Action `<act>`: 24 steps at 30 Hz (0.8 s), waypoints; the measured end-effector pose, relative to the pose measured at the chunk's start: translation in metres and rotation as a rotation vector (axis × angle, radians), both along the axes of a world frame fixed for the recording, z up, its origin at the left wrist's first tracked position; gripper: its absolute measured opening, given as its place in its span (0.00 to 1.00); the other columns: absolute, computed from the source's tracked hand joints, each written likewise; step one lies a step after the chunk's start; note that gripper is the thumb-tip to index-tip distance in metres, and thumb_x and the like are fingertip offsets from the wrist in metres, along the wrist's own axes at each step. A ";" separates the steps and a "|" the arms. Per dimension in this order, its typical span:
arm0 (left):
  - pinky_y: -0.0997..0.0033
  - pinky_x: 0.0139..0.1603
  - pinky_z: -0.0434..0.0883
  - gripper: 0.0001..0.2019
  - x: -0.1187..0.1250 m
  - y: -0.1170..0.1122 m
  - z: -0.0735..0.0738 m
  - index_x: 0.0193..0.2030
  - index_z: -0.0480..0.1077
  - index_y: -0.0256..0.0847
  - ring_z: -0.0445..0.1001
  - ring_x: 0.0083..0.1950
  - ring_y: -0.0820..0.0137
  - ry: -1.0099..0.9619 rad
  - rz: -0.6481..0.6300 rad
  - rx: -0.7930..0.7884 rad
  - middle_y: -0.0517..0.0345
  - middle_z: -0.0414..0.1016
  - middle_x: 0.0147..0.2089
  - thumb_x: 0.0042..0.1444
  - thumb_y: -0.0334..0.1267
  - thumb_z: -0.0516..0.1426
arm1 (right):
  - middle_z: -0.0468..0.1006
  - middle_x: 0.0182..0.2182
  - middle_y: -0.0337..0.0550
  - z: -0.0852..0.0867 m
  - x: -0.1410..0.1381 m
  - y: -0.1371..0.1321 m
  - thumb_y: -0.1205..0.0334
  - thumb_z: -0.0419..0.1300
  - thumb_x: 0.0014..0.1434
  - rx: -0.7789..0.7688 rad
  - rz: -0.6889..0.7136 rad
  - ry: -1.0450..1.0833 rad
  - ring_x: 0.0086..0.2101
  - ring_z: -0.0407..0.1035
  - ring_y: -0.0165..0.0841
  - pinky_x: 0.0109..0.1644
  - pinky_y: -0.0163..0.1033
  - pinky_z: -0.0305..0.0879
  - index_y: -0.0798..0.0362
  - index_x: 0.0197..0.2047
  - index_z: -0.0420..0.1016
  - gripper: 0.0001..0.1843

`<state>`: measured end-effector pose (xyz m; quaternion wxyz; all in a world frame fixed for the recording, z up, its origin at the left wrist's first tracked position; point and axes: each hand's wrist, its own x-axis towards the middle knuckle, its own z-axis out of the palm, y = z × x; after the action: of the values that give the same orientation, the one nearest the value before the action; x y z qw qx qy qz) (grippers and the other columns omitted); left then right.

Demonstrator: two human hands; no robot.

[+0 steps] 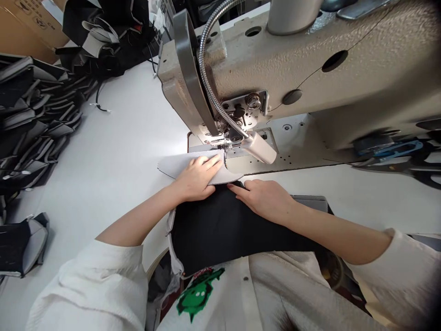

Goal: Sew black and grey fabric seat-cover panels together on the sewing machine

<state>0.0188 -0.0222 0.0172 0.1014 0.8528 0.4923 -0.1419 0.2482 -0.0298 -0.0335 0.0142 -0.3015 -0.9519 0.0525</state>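
Note:
A light grey fabric piece (179,164) lies on the sewing machine's bed, its far edge at the presser foot (222,143). My left hand (198,177) rests on this piece with the fingers stretched out flat, fingertips close to the needle area. Below it, a black fabric panel (220,230) with a grey edge drapes over the table edge toward my lap. My right hand (263,197) grips the black panel near its upper edge, index finger pointing at the grey piece's near edge. Part of its grip is hidden.
The beige sewing machine (292,59) spans the upper right, with a bendable lamp (260,147) hanging near the needle. Scissors (406,170) lie at the right. Stacks of black and grey pieces (34,115) fill the left, and a cardboard box (31,27) stands behind.

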 end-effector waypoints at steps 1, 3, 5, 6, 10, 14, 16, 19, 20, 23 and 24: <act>0.49 0.60 0.60 0.34 0.000 0.001 0.000 0.67 0.52 0.35 0.56 0.61 0.52 -0.007 -0.003 -0.001 0.48 0.48 0.71 0.52 0.36 0.50 | 0.70 0.29 0.42 0.000 0.000 0.001 0.58 0.49 0.68 0.004 -0.007 -0.001 0.29 0.65 0.31 0.27 0.38 0.36 0.43 0.62 0.63 0.20; 0.49 0.60 0.60 0.34 0.000 0.004 0.001 0.67 0.52 0.35 0.56 0.60 0.52 -0.016 -0.007 0.001 0.48 0.48 0.71 0.52 0.36 0.50 | 0.70 0.29 0.42 0.000 0.001 0.002 0.58 0.49 0.68 0.015 -0.015 0.001 0.29 0.64 0.31 0.26 0.38 0.36 0.43 0.62 0.63 0.20; 0.49 0.60 0.60 0.34 0.001 0.006 0.000 0.67 0.53 0.34 0.56 0.60 0.52 -0.021 -0.009 0.007 0.48 0.48 0.71 0.52 0.37 0.51 | 0.70 0.28 0.42 0.000 0.001 0.002 0.58 0.49 0.68 0.025 -0.017 0.008 0.29 0.64 0.31 0.27 0.38 0.36 0.43 0.62 0.63 0.20; 0.49 0.60 0.60 0.34 0.002 0.006 -0.001 0.67 0.53 0.33 0.57 0.60 0.51 -0.025 -0.009 0.014 0.47 0.49 0.71 0.52 0.37 0.51 | 0.70 0.28 0.41 0.000 0.001 0.003 0.58 0.49 0.68 0.028 -0.017 0.015 0.28 0.64 0.31 0.27 0.38 0.36 0.43 0.62 0.63 0.20; 0.50 0.61 0.63 0.32 0.006 0.004 -0.014 0.65 0.56 0.29 0.59 0.61 0.51 -0.086 0.008 0.102 0.43 0.53 0.69 0.52 0.36 0.52 | 0.70 0.29 0.41 0.000 0.001 0.004 0.59 0.47 0.68 0.013 -0.040 0.034 0.27 0.62 0.30 0.27 0.38 0.37 0.42 0.61 0.63 0.20; 0.52 0.64 0.61 0.28 0.004 -0.003 -0.028 0.62 0.59 0.24 0.59 0.64 0.52 -0.137 0.021 0.213 0.35 0.60 0.65 0.54 0.34 0.51 | 0.71 0.28 0.42 0.003 0.000 0.006 0.56 0.45 0.68 -0.012 -0.066 0.055 0.26 0.61 0.30 0.27 0.38 0.37 0.44 0.57 0.68 0.19; 0.53 0.65 0.60 0.29 0.000 -0.006 -0.029 0.62 0.58 0.23 0.56 0.66 0.52 -0.135 -0.023 0.201 0.34 0.59 0.65 0.53 0.33 0.51 | 0.71 0.28 0.42 0.004 -0.001 0.006 0.57 0.45 0.68 -0.019 -0.053 0.069 0.27 0.62 0.30 0.27 0.37 0.38 0.48 0.51 0.72 0.17; 0.52 0.65 0.58 0.32 -0.006 -0.010 -0.026 0.65 0.54 0.25 0.52 0.68 0.53 -0.099 -0.067 0.153 0.39 0.54 0.68 0.52 0.32 0.51 | 0.71 0.29 0.43 0.004 -0.002 0.005 0.58 0.46 0.67 -0.024 -0.029 0.091 0.29 0.64 0.31 0.29 0.37 0.40 0.50 0.45 0.73 0.15; 0.51 0.65 0.58 0.33 -0.008 -0.011 -0.025 0.66 0.53 0.27 0.51 0.68 0.53 -0.086 -0.066 0.146 0.42 0.52 0.69 0.52 0.32 0.50 | 0.72 0.29 0.42 0.004 -0.002 0.004 0.58 0.47 0.67 -0.023 -0.026 0.096 0.30 0.65 0.31 0.29 0.37 0.41 0.50 0.45 0.73 0.14; 0.50 0.63 0.58 0.34 -0.009 -0.013 -0.022 0.67 0.51 0.33 0.52 0.66 0.54 -0.067 -0.057 0.143 0.48 0.50 0.71 0.52 0.32 0.50 | 0.73 0.30 0.43 0.004 -0.001 0.003 0.59 0.47 0.67 -0.024 -0.017 0.102 0.31 0.66 0.32 0.29 0.37 0.42 0.50 0.45 0.72 0.13; 0.50 0.62 0.58 0.34 -0.009 -0.013 -0.022 0.67 0.51 0.34 0.53 0.66 0.54 -0.070 -0.056 0.145 0.49 0.50 0.71 0.51 0.32 0.50 | 0.73 0.30 0.43 0.004 -0.001 0.002 0.58 0.47 0.67 -0.024 -0.017 0.099 0.31 0.66 0.32 0.29 0.37 0.42 0.50 0.45 0.72 0.13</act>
<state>0.0096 -0.0347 -0.0048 0.0526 0.8757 0.4736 -0.0787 0.2475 -0.0274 -0.0297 0.0582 -0.3069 -0.9467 0.0788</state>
